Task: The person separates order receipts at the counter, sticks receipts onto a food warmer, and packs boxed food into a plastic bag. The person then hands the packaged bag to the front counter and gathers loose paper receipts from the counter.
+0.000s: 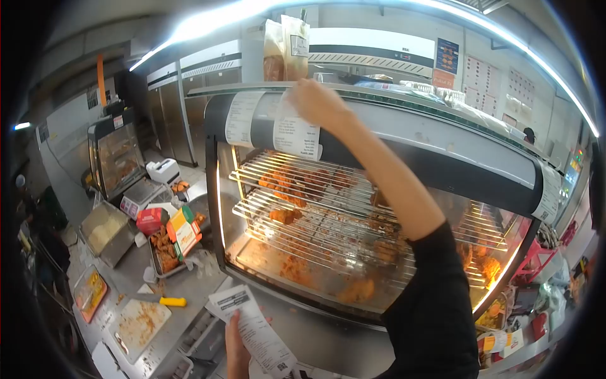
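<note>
At the upper front of the warmer (442, 140), your right hand (315, 104) has its fingers curled against the top of a hanging slip (297, 136); whether they pinch it cannot be told. Lower down, your left hand (235, 344) pinches loose slips (260, 331), thumb on the printed face. Another slip (238, 120) hangs beside the first. Chicken (282, 183) lies on the warmer's racks. On the desk (203, 285), left, a yellow-handled knife (173, 302) lies at a stained board (140, 327).

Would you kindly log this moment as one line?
left hand: holding printed slips | right hand: at top of hanging slip | lit cabinet: fried food on wire racks
</note>
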`<act>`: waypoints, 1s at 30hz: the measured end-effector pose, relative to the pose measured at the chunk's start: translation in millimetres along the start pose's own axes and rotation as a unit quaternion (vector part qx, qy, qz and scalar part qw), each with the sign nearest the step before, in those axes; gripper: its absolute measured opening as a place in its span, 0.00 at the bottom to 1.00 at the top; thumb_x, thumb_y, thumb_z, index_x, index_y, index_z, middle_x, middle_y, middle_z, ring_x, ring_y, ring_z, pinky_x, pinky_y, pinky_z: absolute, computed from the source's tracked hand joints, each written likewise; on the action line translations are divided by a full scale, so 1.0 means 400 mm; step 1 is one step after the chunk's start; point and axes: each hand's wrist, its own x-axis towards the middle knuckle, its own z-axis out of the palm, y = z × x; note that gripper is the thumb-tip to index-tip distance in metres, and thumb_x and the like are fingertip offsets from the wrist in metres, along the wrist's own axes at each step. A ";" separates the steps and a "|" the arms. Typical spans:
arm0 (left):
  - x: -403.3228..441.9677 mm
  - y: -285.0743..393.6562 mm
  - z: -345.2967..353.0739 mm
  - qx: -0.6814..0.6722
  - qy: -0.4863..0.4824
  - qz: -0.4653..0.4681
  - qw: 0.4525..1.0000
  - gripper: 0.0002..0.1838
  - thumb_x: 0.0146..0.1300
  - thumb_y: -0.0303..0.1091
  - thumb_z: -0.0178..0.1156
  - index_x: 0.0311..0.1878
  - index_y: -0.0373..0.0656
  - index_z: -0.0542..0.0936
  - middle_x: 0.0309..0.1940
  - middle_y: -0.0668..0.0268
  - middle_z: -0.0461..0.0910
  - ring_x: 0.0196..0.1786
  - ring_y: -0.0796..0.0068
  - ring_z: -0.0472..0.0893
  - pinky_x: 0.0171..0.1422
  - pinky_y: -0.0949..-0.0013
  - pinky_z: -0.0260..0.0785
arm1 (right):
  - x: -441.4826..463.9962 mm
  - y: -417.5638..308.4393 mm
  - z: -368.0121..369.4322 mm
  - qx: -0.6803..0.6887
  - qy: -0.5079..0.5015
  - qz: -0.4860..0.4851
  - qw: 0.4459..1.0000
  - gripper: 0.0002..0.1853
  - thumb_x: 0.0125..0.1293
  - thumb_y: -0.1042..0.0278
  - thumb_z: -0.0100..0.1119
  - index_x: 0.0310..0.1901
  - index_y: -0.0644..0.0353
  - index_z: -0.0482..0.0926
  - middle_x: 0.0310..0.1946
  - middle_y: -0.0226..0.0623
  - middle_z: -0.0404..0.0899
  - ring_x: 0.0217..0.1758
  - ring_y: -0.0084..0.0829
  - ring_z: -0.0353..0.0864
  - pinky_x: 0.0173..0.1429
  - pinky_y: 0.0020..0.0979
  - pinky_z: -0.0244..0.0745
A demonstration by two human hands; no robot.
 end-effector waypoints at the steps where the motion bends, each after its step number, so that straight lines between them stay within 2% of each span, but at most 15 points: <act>1: 0.011 0.004 -0.021 -0.003 0.014 0.010 1.000 0.25 0.62 0.46 0.45 0.52 0.32 0.65 0.44 0.50 0.74 0.36 0.57 0.79 0.37 0.62 0.74 | 0.008 -0.013 0.017 -0.001 0.002 0.008 1.000 0.10 0.58 0.69 0.47 0.37 0.62 0.78 0.40 0.45 0.73 0.46 0.41 0.74 0.51 0.38 0.69; 3: 0.030 0.004 -0.052 -0.003 0.013 -0.001 1.000 0.26 0.61 0.47 0.46 0.52 0.33 0.66 0.44 0.51 0.74 0.36 0.58 0.79 0.37 0.63 0.74 | -0.006 -0.026 0.049 -0.020 0.181 -0.008 0.983 0.08 0.55 0.70 0.49 0.31 0.57 0.80 0.37 0.42 0.74 0.44 0.38 0.73 0.50 0.36 0.70; 7: 0.083 -0.012 -0.112 0.019 -0.005 -0.034 0.999 0.27 0.63 0.48 0.45 0.55 0.33 0.63 0.44 0.51 0.74 0.38 0.56 0.79 0.36 0.63 0.73 | -0.084 0.039 0.007 -0.082 0.163 0.041 0.982 0.08 0.56 0.67 0.50 0.30 0.55 0.79 0.33 0.37 0.75 0.44 0.34 0.71 0.50 0.34 0.68; 8: 0.111 -0.035 -0.156 0.029 0.032 -0.080 0.996 0.30 0.60 0.51 0.48 0.57 0.37 0.64 0.48 0.54 0.72 0.44 0.59 0.75 0.44 0.62 0.69 | -0.113 0.071 -0.020 -0.140 0.071 0.024 0.987 0.08 0.57 0.66 0.50 0.29 0.56 0.79 0.34 0.35 0.75 0.44 0.32 0.71 0.50 0.34 0.68; 9: 0.136 -0.061 -0.199 0.038 0.072 -0.125 0.989 0.32 0.58 0.55 0.51 0.58 0.40 0.65 0.51 0.57 0.70 0.50 0.62 0.72 0.53 0.61 0.66 | -0.151 0.100 -0.044 -0.153 0.060 0.042 0.985 0.08 0.57 0.66 0.50 0.29 0.56 0.79 0.34 0.35 0.75 0.44 0.32 0.71 0.50 0.34 0.68; 10: 0.144 -0.063 -0.198 0.022 0.038 -0.129 0.991 0.32 0.57 0.54 0.54 0.58 0.40 0.65 0.49 0.56 0.72 0.51 0.61 0.72 0.54 0.61 0.65 | -0.186 0.120 -0.067 -0.184 0.053 -0.005 0.981 0.08 0.57 0.65 0.50 0.28 0.57 0.78 0.34 0.35 0.75 0.43 0.31 0.70 0.49 0.34 0.69; 11: 0.145 -0.082 -0.186 0.026 0.031 -0.139 0.990 0.32 0.57 0.54 0.54 0.58 0.40 0.65 0.49 0.56 0.72 0.51 0.61 0.72 0.54 0.61 0.65 | -0.212 0.135 -0.089 -0.209 0.047 -0.055 0.975 0.09 0.57 0.64 0.50 0.27 0.57 0.78 0.34 0.35 0.75 0.42 0.30 0.70 0.49 0.34 0.69; 13: 0.100 -0.059 -0.066 -0.010 0.009 -0.056 0.998 0.28 0.62 0.49 0.45 0.57 0.36 0.63 0.45 0.54 0.74 0.41 0.56 0.77 0.40 0.62 0.72 | -0.251 0.155 -0.136 -0.195 0.026 -0.062 0.978 0.12 0.59 0.61 0.50 0.30 0.59 0.78 0.34 0.36 0.75 0.46 0.31 0.71 0.48 0.34 0.71; 15: 0.110 -0.089 -0.045 -0.007 -0.014 -0.074 0.997 0.28 0.62 0.49 0.47 0.58 0.39 0.64 0.46 0.55 0.74 0.43 0.57 0.77 0.43 0.60 0.71 | -0.256 0.149 -0.150 0.003 0.032 0.044 0.998 0.17 0.61 0.56 0.48 0.34 0.63 0.79 0.35 0.38 0.75 0.46 0.34 0.73 0.46 0.34 0.72; 17: 0.083 -0.072 0.054 0.025 -0.010 -0.075 0.997 0.27 0.61 0.48 0.47 0.57 0.37 0.64 0.46 0.54 0.74 0.41 0.57 0.77 0.43 0.61 0.71 | -0.238 0.127 -0.133 -0.004 0.037 0.042 0.998 0.22 0.63 0.52 0.45 0.37 0.67 0.78 0.37 0.43 0.75 0.43 0.38 0.75 0.45 0.36 0.73; 19: 0.095 -0.087 0.067 0.011 -0.075 -0.101 0.992 0.27 0.61 0.48 0.48 0.57 0.37 0.64 0.47 0.53 0.74 0.40 0.57 0.78 0.42 0.61 0.72 | -0.218 0.082 -0.108 -0.038 0.128 0.015 0.991 0.23 0.63 0.51 0.42 0.35 0.66 0.78 0.36 0.46 0.75 0.39 0.39 0.77 0.44 0.35 0.73; 23: 0.087 -0.081 0.102 0.006 -0.091 -0.117 0.989 0.27 0.62 0.48 0.45 0.58 0.37 0.62 0.49 0.52 0.73 0.40 0.56 0.78 0.42 0.62 0.72 | -0.170 0.023 -0.096 0.015 0.095 0.016 0.995 0.16 0.61 0.59 0.47 0.32 0.64 0.78 0.35 0.47 0.75 0.40 0.40 0.77 0.44 0.37 0.73; 25: 0.083 -0.073 0.098 0.008 -0.104 -0.115 0.988 0.28 0.63 0.48 0.44 0.59 0.37 0.61 0.50 0.52 0.72 0.42 0.57 0.78 0.44 0.62 0.72 | -0.164 0.021 -0.101 0.007 0.140 0.006 0.990 0.08 0.56 0.67 0.52 0.28 0.61 0.78 0.33 0.45 0.76 0.37 0.42 0.77 0.42 0.38 0.73; 26: 0.074 -0.062 0.103 0.015 -0.098 -0.088 0.991 0.28 0.63 0.48 0.44 0.60 0.37 0.61 0.51 0.52 0.72 0.43 0.58 0.77 0.45 0.62 0.71 | -0.171 0.014 -0.096 0.005 0.137 0.011 0.990 0.08 0.56 0.67 0.52 0.28 0.61 0.78 0.33 0.45 0.76 0.37 0.42 0.77 0.42 0.38 0.73; 30: 0.088 -0.032 0.105 0.022 -0.101 -0.038 0.994 0.28 0.63 0.47 0.43 0.60 0.35 0.60 0.52 0.51 0.71 0.46 0.61 0.76 0.48 0.63 0.70 | -0.213 -0.035 -0.114 -0.006 0.206 0.011 0.978 0.10 0.53 0.69 0.56 0.36 0.61 0.76 0.37 0.43 0.75 0.45 0.38 0.73 0.47 0.40 0.68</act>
